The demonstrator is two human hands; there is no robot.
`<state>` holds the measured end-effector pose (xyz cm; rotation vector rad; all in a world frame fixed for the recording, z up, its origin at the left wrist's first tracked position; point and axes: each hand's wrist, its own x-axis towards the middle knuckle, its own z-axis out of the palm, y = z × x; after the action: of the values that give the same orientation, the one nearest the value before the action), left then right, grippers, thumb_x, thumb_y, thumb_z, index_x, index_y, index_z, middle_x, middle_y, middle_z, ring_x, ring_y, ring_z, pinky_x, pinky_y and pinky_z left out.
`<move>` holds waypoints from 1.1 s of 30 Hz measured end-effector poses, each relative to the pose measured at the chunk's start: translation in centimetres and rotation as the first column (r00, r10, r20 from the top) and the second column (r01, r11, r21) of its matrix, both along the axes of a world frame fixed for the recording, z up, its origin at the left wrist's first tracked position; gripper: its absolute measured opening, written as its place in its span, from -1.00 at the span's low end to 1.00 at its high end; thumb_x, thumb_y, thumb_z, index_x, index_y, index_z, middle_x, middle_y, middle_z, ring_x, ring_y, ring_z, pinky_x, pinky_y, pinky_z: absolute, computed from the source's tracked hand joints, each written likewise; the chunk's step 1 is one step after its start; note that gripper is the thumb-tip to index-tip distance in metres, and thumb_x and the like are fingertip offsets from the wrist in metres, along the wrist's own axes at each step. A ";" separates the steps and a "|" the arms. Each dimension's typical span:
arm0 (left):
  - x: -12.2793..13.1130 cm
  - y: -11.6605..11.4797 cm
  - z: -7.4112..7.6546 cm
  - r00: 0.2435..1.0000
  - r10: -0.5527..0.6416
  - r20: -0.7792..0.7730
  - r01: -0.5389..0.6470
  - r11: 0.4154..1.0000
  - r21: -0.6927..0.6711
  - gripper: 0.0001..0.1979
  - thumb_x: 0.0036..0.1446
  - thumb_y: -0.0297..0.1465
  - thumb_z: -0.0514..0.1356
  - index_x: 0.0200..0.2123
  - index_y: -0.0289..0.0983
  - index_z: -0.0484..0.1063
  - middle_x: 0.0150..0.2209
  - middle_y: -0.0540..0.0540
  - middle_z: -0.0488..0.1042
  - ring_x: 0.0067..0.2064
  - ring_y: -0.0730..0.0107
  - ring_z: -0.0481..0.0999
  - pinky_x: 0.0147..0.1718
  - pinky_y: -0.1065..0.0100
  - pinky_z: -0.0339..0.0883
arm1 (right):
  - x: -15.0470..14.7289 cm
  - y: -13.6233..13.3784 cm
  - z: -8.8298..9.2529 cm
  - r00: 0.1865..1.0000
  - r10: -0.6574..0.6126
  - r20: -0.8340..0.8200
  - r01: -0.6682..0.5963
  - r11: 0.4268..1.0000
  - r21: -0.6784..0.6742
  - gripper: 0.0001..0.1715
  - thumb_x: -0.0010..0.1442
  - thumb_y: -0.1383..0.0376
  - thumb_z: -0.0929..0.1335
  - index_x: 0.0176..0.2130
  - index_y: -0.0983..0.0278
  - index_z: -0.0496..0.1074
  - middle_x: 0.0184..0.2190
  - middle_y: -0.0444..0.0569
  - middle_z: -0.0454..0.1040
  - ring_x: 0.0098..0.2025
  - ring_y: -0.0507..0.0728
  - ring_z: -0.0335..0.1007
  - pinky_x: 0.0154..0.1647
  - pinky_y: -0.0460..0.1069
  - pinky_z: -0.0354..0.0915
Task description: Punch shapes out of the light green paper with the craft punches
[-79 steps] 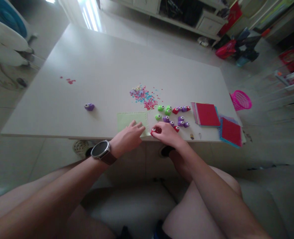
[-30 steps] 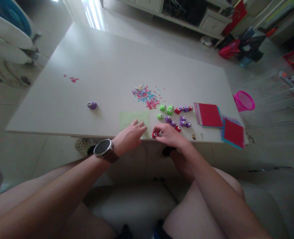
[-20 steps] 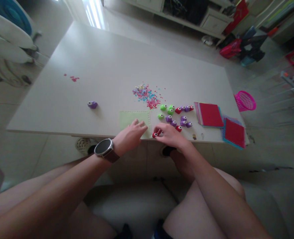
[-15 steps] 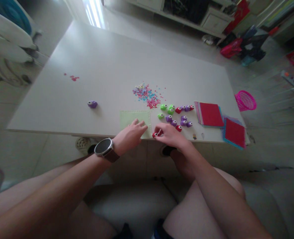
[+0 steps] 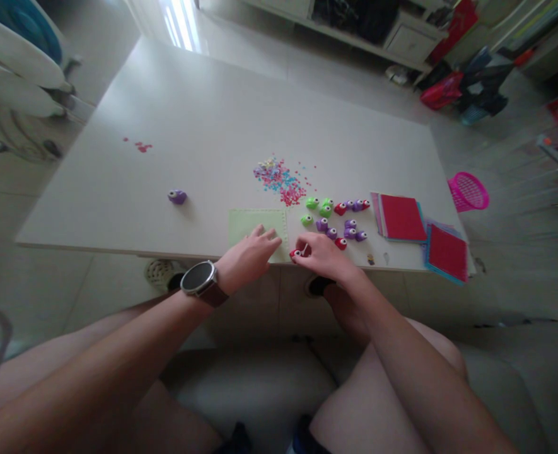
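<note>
A light green sheet of paper [image 5: 241, 222] lies at the table's near edge, with a row of small cut-outs along its top and right sides. My left hand [image 5: 255, 249] rests on it, fingers spread flat. At the sheet's lower right corner, my right hand [image 5: 323, 252] grips a small red craft punch [image 5: 296, 253], partly covered by the fingers. Whether the sheet's edge sits inside the punch is too small to tell. Just beyond my right hand stand several green punches [image 5: 326, 208], purple punches [image 5: 323, 224] and red punches [image 5: 340, 209].
A heap of coloured confetti [image 5: 281, 183] lies past the sheet. One purple punch [image 5: 177, 197] and some red paper bits [image 5: 142, 147] are farther left. Two stacks of coloured paper, one nearer [image 5: 446, 252] and one farther [image 5: 404, 217], lie right. A pink basket [image 5: 468, 191] stands beyond the table.
Both hands, the sheet and the red punch keep their places relative to each other. The whole view has shifted very slightly.
</note>
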<state>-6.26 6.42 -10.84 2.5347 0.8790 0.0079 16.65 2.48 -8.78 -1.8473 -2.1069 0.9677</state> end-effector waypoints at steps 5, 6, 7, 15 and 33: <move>0.0 0.1 0.1 1.000 -0.013 -0.009 0.014 1.000 0.028 -0.62 0.20 -0.60 0.23 0.09 -0.30 0.46 0.22 -0.30 0.49 0.35 -0.11 0.37 0.29 -0.04 0.42 | 0.1 0.0 0.0 1.000 -0.013 0.006 0.013 1.000 0.002 -0.85 0.19 0.41 0.51 -0.32 0.27 0.47 -0.32 -0.04 0.56 -0.27 0.11 0.47 -0.25 -0.04 0.25; 0.1 0.1 0.1 1.000 -0.017 -0.006 0.017 0.999 0.037 -0.65 0.20 -0.59 0.23 0.06 -0.29 0.47 0.20 -0.29 0.50 0.32 -0.08 0.40 0.28 -0.03 0.42 | 0.2 0.0 0.0 1.000 -0.020 0.011 0.020 1.000 0.004 -0.85 0.19 0.40 0.51 -0.32 0.27 0.47 -0.32 -0.04 0.56 -0.28 0.11 0.47 -0.26 -0.04 0.25; 0.1 0.2 0.1 1.000 -0.023 -0.004 0.023 0.999 0.045 -0.69 0.21 -0.57 0.22 0.02 -0.28 0.48 0.18 -0.29 0.51 0.29 -0.05 0.43 0.28 -0.02 0.41 | 0.2 0.0 0.0 1.000 -0.024 0.012 0.024 1.000 0.005 -0.86 0.19 0.40 0.51 -0.32 0.27 0.48 -0.33 -0.04 0.57 -0.29 0.11 0.47 -0.27 -0.04 0.25; 0.5 0.5 0.9 0.983 -0.160 -0.088 0.169 0.981 0.100 -0.76 0.32 -0.56 0.11 -0.35 -0.25 0.52 -0.16 -0.23 0.56 0.16 0.01 0.50 0.39 -0.07 0.23 | 0.0 0.2 0.4 0.993 -0.099 -0.057 0.096 0.994 -0.060 -0.93 0.20 0.42 0.51 -0.29 0.29 0.57 -0.33 -0.04 0.62 -0.29 0.10 0.54 -0.24 -0.05 0.32; 0.3 0.4 -0.5 0.997 -0.082 -0.015 0.083 0.995 0.059 -0.84 0.28 -0.52 0.13 -0.15 -0.31 0.51 0.00 -0.31 0.54 0.18 0.00 0.46 0.26 -0.04 0.37 | -0.1 0.5 -0.3 0.968 -0.226 -0.111 0.219 0.973 -0.071 -0.95 0.18 0.41 0.51 -0.28 0.29 0.65 -0.33 -0.03 0.66 -0.32 0.11 0.54 -0.24 -0.03 0.35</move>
<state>-6.00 6.86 -11.31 2.6276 0.7896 -0.0083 16.51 2.95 -9.06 -1.9501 -1.7759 1.0638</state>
